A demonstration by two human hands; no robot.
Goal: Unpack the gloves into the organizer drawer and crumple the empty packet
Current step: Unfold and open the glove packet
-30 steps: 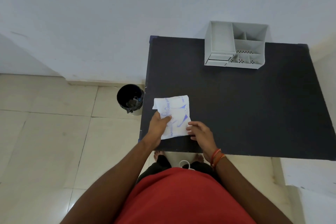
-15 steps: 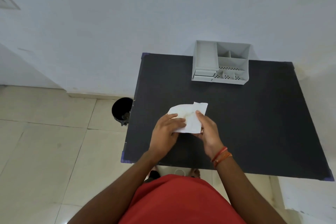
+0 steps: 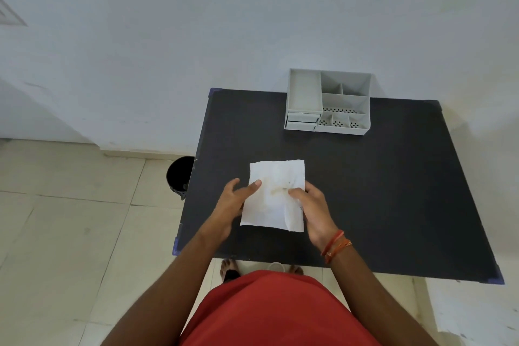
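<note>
A white paper glove packet [image 3: 273, 196] is held above the near left part of the black table [image 3: 379, 191], plain side up. My right hand [image 3: 311, 211] grips its right edge, thumb on top. My left hand [image 3: 233, 202] supports the left edge, thumb resting on the paper and fingers spread. A grey plastic organizer [image 3: 327, 102] stands at the table's far edge against the wall. Its two small drawers [image 3: 302, 121] at the front left look shut. No gloves are visible outside the packet.
A black bin [image 3: 179, 177] stands on the tiled floor just left of the table. A white wall runs behind the table. My red shirt and bare feet show below the near table edge.
The packet was lifted off the table and turned over, so its printed side no longer shows. Both hands shifted to its side edges. The camera view tilted up.
</note>
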